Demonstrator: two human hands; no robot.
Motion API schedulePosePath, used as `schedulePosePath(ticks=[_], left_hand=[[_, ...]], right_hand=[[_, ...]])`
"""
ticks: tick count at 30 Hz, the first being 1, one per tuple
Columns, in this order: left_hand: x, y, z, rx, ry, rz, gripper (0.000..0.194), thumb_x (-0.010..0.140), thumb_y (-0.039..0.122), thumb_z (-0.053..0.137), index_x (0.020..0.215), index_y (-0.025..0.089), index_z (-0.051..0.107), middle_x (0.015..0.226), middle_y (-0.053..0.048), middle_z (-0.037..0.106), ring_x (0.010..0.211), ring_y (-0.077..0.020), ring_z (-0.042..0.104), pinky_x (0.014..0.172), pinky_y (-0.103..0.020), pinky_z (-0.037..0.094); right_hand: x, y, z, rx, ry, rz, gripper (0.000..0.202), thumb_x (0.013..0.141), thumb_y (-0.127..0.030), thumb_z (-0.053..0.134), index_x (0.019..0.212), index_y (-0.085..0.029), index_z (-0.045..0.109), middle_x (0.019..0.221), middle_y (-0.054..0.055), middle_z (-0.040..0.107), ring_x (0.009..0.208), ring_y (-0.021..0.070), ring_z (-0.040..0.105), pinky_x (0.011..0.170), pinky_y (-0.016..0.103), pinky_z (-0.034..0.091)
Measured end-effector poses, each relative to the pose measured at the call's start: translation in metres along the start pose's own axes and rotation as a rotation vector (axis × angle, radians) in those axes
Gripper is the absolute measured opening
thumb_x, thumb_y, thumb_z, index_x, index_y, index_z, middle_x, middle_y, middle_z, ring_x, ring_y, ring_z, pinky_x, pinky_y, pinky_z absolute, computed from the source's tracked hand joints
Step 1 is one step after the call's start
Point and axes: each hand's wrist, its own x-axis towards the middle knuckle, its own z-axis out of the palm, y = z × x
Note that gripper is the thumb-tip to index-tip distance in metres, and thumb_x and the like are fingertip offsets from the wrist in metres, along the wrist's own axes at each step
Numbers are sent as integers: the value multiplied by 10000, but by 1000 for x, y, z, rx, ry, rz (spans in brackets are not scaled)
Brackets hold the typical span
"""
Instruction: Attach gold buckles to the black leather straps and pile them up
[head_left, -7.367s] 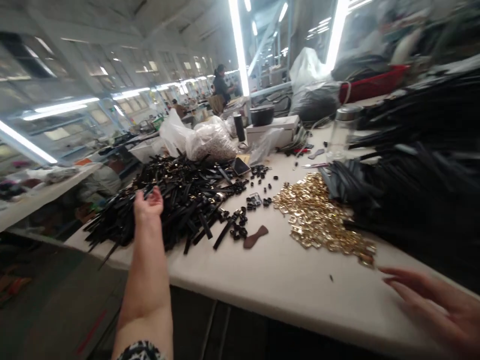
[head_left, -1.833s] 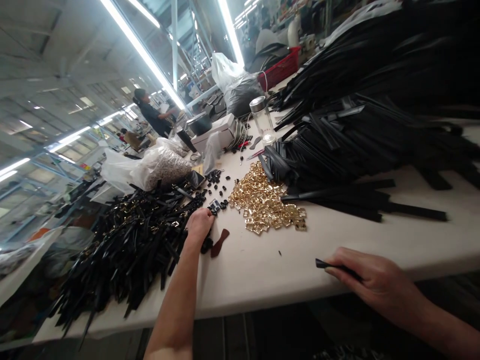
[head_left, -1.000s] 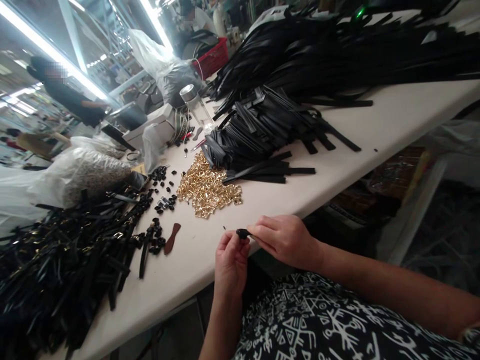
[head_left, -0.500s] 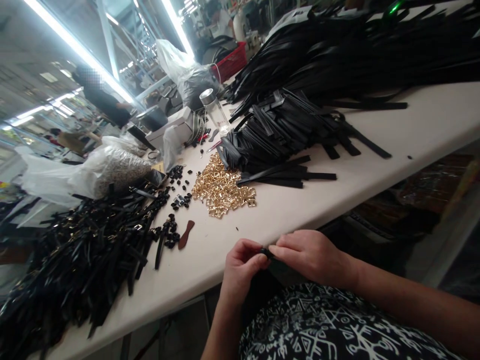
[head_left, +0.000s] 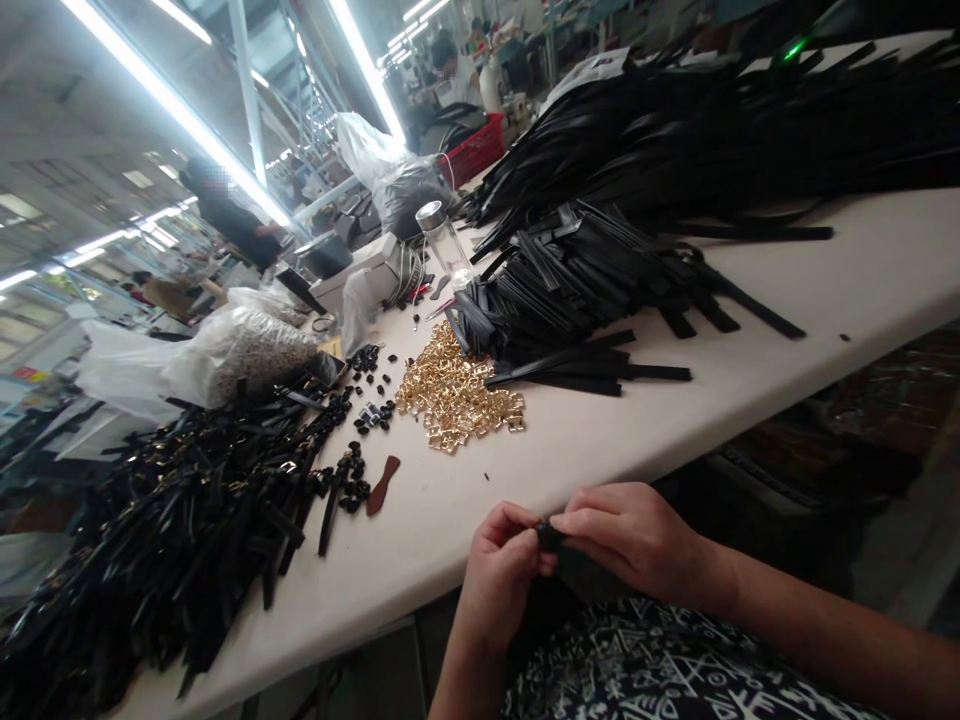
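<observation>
Just off the table's front edge, my left hand (head_left: 504, 562) and my right hand (head_left: 626, 530) meet above my lap. Between their fingertips is a small black piece (head_left: 548, 536), pinched from both sides; its exact kind is too small and covered to make out. Beyond my hands lies a pile of gold metal buckles (head_left: 457, 390). Behind and right of it is a heap of short black straps (head_left: 570, 280). Small black loops (head_left: 351, 478) lie left of the buckles, beside a brown bow-shaped piece (head_left: 383, 486).
A large pile of black straps with buckles (head_left: 195, 500) covers the table's left end. Long black strips (head_left: 712, 130) fill the far right. A glass bottle (head_left: 448, 248), a filled plastic bag (head_left: 240, 350) and a red basket (head_left: 480, 145) stand further back. People work in the background.
The view has tilted up a little, so everything appears lower and slightly further right. My hands stay together on the small black piece, and more of it shows between the fingers.
</observation>
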Motion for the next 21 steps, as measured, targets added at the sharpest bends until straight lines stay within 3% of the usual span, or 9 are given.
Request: schedulePosePath(ticks=[5,9,12,16,18,21], left_hand=[[0,-3,4,-66,-29,-66,171,648,139,811,730,141,661,562,28,599,455,-49,500,465,-142,364],[1,-7,3,88,-11,23,129,681,142,779,746,149,668,552,28,608,479,-66,513,496,-160,386],[-2,-8,4,229,36,93,128,738,222,769,808,145,695,599,11,645,546,-89,557,573,-190,440],[-5,-6,4,315,14,144,197,740,276,791,861,149,700,681,-1,677,629,-107,582,648,-216,461],[-4,-6,1,338,7,170,216,733,291,806,855,155,692,697,2,676,652,-109,579,660,-218,455],[-2,-9,-2,353,-10,166,226,732,298,812,854,155,685,693,6,664,652,-110,567,657,-221,443]], right_hand=[[-1,-4,-3,53,-41,-19,301,1092,-279,382,1050,-169,659,807,39,609,692,157,560,627,267,385],[-1,-5,-10,-29,-125,-15,421,1105,-292,299,961,-180,679,748,27,576,642,157,532,584,277,339],[-3,-3,-10,-128,-98,25,458,1109,-296,274,900,-163,659,728,30,572,630,153,537,574,269,336],[-6,-2,-4,-197,-68,39,462,1105,-294,265,854,-160,628,713,37,582,624,167,559,568,274,353],[-9,-1,0,-180,-60,57,407,1098,-292,290,907,-162,625,749,46,617,648,178,595,579,273,387],[-13,2,6,-141,-31,131,301,1088,-298,326,1202,-146,559,879,67,684,724,195,659,618,276,445]])
